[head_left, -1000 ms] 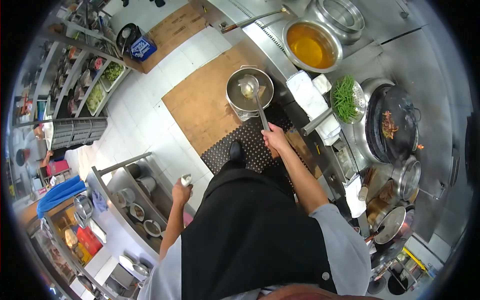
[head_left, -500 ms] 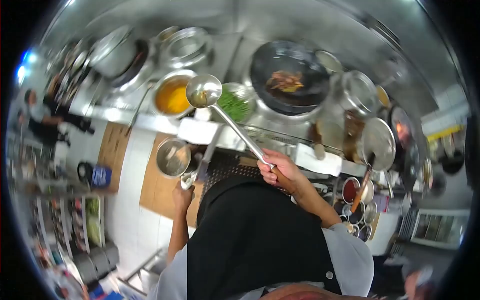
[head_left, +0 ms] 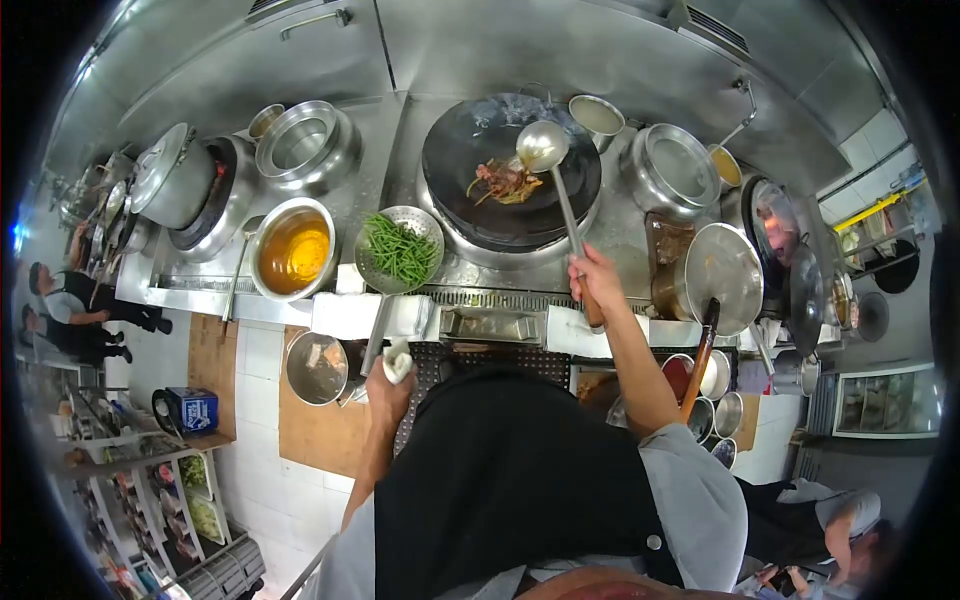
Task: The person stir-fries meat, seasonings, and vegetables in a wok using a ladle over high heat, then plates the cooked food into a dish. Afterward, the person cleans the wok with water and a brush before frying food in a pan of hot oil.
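Observation:
My right hand [head_left: 597, 277] is closed around the handle of a long steel ladle [head_left: 568, 208]. The ladle's bowl is over the black wok [head_left: 450, 190], just right of the browned food [head_left: 507, 182] in it; whether it touches the wok I cannot tell. My left hand [head_left: 385, 395] grips a white cloth [head_left: 398, 362] at the front edge of the counter. A narrow metal strip shows just beyond that hand; whether I hold it too is unclear. Left of the wok, green beans [head_left: 398, 250] lie in a perforated bowl [head_left: 430, 222].
A pot of amber liquid [head_left: 293, 252] stands left of the beans. Metal pots [head_left: 310, 145] line the back. To the right are a large strainer [head_left: 725, 270] and seasoning containers [head_left: 728, 410]. Several people, including a person at lower right [head_left: 800, 535], are nearby.
The ladle has swung right, from above the amber pot and beans to over the wok, and my right hand has moved up and right. My left hand still grips the cloth.

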Action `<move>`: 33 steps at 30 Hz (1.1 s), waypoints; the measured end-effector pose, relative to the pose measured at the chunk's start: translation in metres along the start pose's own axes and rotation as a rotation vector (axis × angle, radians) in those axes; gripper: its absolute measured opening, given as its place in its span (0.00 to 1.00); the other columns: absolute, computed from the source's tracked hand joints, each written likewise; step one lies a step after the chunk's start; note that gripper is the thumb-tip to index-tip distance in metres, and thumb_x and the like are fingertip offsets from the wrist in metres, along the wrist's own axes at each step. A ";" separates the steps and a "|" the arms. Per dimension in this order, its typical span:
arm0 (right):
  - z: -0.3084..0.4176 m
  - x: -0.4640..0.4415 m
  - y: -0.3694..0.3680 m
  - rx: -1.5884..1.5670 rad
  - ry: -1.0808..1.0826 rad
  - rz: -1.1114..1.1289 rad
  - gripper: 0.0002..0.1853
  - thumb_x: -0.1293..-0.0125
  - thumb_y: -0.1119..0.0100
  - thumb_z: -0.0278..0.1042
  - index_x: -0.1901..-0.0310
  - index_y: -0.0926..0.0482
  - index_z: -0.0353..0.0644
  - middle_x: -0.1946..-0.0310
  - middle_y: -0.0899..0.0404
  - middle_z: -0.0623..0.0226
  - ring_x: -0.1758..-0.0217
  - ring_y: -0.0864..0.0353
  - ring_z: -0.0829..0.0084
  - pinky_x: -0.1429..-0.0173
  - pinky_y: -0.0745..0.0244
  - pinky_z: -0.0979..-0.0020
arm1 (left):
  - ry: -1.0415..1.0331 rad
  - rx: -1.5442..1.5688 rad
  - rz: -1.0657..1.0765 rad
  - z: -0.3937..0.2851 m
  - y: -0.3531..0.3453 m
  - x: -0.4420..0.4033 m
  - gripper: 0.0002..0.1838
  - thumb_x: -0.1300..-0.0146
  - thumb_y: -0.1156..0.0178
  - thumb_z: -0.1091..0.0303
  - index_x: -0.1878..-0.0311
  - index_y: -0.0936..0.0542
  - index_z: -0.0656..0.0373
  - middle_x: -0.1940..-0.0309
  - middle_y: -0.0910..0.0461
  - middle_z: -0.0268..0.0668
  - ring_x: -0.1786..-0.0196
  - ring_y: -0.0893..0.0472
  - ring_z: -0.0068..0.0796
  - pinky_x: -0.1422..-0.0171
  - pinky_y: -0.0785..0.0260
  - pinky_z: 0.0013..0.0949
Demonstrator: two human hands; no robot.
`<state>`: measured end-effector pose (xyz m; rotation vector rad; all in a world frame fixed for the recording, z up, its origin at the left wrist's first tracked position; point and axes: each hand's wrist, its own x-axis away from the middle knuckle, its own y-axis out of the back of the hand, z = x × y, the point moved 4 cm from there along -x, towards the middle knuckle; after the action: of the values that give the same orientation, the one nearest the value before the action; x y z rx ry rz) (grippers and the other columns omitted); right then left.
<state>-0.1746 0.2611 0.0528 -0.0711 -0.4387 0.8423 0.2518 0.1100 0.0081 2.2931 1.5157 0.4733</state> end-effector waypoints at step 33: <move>-0.006 -0.056 -0.008 0.685 0.194 -0.362 0.36 0.31 0.37 0.30 0.22 0.35 0.39 0.59 0.13 0.57 0.62 0.15 0.66 0.54 0.20 0.62 | -0.078 -0.085 0.197 -0.023 -0.031 -0.129 0.23 0.41 0.26 0.63 0.46 0.19 0.66 0.56 0.13 0.56 0.51 0.13 0.57 0.46 0.22 0.47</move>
<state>-0.1995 0.2156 0.0301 0.5419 0.0387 0.5839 0.1683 0.0050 0.0028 2.3759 1.2171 0.4843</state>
